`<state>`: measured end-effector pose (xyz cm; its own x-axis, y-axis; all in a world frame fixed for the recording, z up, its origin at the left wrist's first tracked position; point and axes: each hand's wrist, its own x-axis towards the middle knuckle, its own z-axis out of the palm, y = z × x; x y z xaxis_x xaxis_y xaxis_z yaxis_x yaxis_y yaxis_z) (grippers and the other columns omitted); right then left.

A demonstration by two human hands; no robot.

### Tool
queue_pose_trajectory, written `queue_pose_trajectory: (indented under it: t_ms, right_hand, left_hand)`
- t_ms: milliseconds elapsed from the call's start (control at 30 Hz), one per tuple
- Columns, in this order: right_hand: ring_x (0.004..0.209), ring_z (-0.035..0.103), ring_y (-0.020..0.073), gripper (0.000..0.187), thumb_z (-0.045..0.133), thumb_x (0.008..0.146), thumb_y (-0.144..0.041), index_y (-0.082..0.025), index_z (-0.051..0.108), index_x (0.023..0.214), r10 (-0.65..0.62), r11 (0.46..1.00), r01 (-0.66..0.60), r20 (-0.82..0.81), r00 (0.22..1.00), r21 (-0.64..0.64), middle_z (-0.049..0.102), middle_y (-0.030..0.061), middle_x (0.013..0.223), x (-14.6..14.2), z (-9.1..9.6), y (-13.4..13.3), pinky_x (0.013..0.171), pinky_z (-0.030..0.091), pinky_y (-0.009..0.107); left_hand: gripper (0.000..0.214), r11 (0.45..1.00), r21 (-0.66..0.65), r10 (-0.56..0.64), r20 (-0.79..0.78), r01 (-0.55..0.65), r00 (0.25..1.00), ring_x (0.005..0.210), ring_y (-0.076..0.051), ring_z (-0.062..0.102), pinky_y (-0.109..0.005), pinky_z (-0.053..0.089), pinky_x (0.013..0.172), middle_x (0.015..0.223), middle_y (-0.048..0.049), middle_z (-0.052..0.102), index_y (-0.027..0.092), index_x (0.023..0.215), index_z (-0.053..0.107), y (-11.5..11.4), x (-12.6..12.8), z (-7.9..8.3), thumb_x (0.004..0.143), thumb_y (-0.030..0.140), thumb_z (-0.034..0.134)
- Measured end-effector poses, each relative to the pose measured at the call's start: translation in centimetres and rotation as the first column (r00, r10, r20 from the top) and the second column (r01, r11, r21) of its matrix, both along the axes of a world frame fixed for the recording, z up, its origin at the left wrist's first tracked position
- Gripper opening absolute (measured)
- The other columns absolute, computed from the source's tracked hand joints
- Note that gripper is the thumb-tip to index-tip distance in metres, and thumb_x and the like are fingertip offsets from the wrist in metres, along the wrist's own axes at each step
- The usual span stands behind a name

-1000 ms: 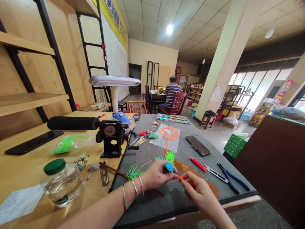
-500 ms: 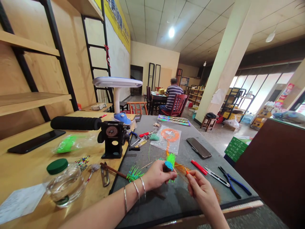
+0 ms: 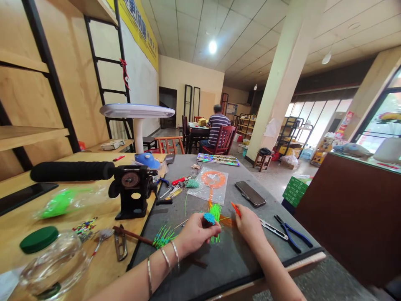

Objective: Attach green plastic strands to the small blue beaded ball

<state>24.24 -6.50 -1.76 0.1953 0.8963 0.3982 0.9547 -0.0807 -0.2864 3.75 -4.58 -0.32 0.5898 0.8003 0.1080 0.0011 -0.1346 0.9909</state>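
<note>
Blue cluster pinched near the desk's front edge

The left hand (image 3: 198,230) held the blue cluster (image 3: 209,218) in a narrow pinch, above the desk (image 3: 225,263) and nearer its front edge than its far one. The right grip looked closed on an orange tool (image 3: 236,209), pointing towards the far edge. Green strands (image 3: 215,210) showed just beside the left thumb; whether that grip held any could not be told. A loosened pinch might have dropped the cluster; the tool's tip, swung carelessly, might have snagged the orange strands (image 3: 227,222) between the hands.
</note>
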Motion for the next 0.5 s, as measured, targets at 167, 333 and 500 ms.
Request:
queue_pose_trajectory:
  t_ms: [167, 333, 500]
  right_hand:
    - [0.108, 0.059, 0.0214, 0.041, 0.045, 0.083, -0.011, -0.012, 0.056, 0.123, -0.030, 0.996, 0.026, 0.042, 0.999, 0.090, 0.065, 0.0130, 0.118, 0.5, 0.0, -0.5, 0.093, 0.042, 0.029]
    - [0.108, 0.056, 0.0281, 0.036, 0.048, 0.087, -0.028, -0.012, 0.059, 0.117, -0.303, 0.941, 0.272, 0.141, 0.942, 0.203, 0.067, 0.0146, 0.111, 4.7, 0.7, -4.9, 0.093, 0.040, 0.038]
    - [0.107, 0.057, 0.0359, 0.047, 0.045, 0.087, -0.044, -0.010, 0.063, 0.113, -0.520, 0.837, 0.539, 0.171, 0.837, -0.093, 0.066, 0.0202, 0.115, 11.2, -0.7, -8.1, 0.087, 0.044, 0.047]
  left_hand:
    - [0.039, 1.000, -0.002, -0.009, -0.032, 0.009, 0.999, 0.045, -0.008, 0.043, -0.022, 0.034, 0.047, 0.055, -0.0002, 0.059, 0.011, 0.067, 0.065, -0.1, -0.2, 0.0, 0.062, 0.049, 0.073]
    - [0.043, 0.999, -0.044, 0.001, -0.024, -0.002, 1.000, 0.046, -0.008, 0.043, -0.022, 0.033, 0.047, 0.057, -0.0006, 0.060, 0.011, 0.068, 0.066, -0.2, -0.3, -0.3, 0.060, 0.052, 0.074]
    - [0.044, 0.990, -0.135, 0.039, 0.039, -0.034, 0.998, 0.046, -0.006, 0.042, -0.020, 0.030, 0.047, 0.059, -0.0001, 0.061, 0.011, 0.070, 0.066, -0.4, -0.1, 0.0, 0.058, 0.052, 0.076]
